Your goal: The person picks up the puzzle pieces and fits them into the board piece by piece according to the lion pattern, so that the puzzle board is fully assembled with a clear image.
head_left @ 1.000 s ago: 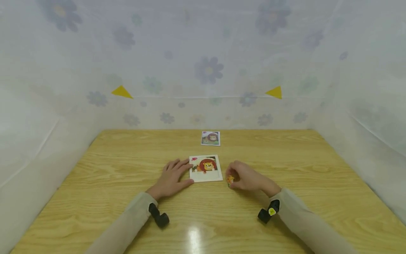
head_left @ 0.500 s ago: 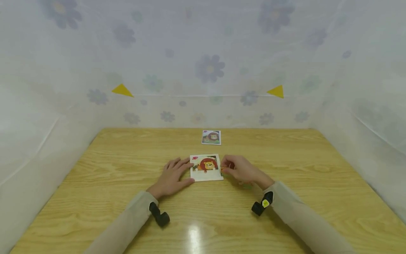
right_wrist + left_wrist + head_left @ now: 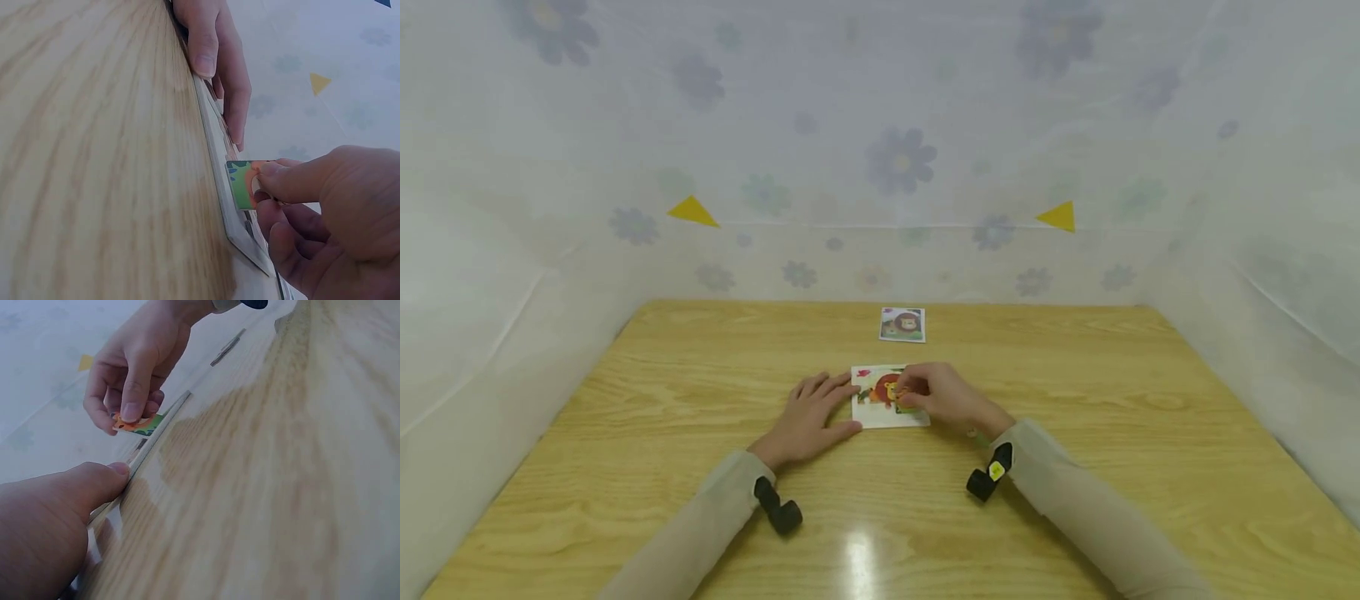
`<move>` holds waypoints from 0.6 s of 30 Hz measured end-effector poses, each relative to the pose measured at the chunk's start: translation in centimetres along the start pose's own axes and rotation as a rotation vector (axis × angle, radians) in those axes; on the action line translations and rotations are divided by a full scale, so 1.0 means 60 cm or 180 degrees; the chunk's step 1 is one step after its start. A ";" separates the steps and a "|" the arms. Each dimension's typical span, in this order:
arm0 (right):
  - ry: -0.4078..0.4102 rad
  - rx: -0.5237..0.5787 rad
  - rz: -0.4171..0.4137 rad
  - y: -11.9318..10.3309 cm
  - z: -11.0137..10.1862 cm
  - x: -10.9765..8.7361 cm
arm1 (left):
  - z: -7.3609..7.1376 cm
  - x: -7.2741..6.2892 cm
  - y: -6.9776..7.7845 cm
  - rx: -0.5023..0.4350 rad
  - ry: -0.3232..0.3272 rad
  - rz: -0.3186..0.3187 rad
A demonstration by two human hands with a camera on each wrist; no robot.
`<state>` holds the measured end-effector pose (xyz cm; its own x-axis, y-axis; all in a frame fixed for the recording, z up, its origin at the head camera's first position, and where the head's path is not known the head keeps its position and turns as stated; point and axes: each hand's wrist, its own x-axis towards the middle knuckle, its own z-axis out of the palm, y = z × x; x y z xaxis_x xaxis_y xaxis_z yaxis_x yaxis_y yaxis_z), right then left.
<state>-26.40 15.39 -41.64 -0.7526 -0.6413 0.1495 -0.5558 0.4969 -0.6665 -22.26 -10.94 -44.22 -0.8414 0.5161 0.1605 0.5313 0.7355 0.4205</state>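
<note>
A white-framed jigsaw puzzle board (image 3: pixel 871 417) with a lion picture in its upper part lies on the wooden table. My left hand (image 3: pixel 811 421) rests flat with spread fingers, its thumb and fingertips touching the board's left edge. Between thumb and fingers my right hand (image 3: pixel 951 398) pinches a green and orange puzzle piece (image 3: pixel 245 185) over the board's right half. In the left wrist view the same piece (image 3: pixel 145 427) is tilted above the frame. My right hand hides part of the lion and the board's upper right corner.
Behind the board lies a small card (image 3: pixel 902 325) with a matching lion picture. Another flat piece (image 3: pixel 226 349) lies on the table to the right of the board, mostly hidden under my right wrist in the head view. Floral-patterned sheeting (image 3: pixel 901 162) encloses the table's back and sides.
My right hand has carried the puzzle piece from the table right of the board leftward and over the board. My left hand has stayed at the board's left edge.
</note>
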 end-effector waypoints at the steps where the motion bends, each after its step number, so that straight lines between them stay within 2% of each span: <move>1: -0.0014 0.0023 0.0010 -0.001 0.002 0.002 | 0.001 0.000 0.000 -0.0008 0.0005 0.0007; 11: -0.0002 -0.0071 -0.0233 -0.016 0.025 0.022 | 0.001 0.001 -0.001 0.0068 0.0087 0.0073; 18: -0.0040 -0.0155 -0.0252 -0.025 0.042 0.042 | 0.000 0.001 0.000 0.0043 0.0070 0.0054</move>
<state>-26.54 11.56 -42.12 -0.7012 -0.6869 0.1909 -0.6301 0.4719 -0.6166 -22.30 -10.93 -44.23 -0.8342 0.5188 0.1872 0.5466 0.7327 0.4055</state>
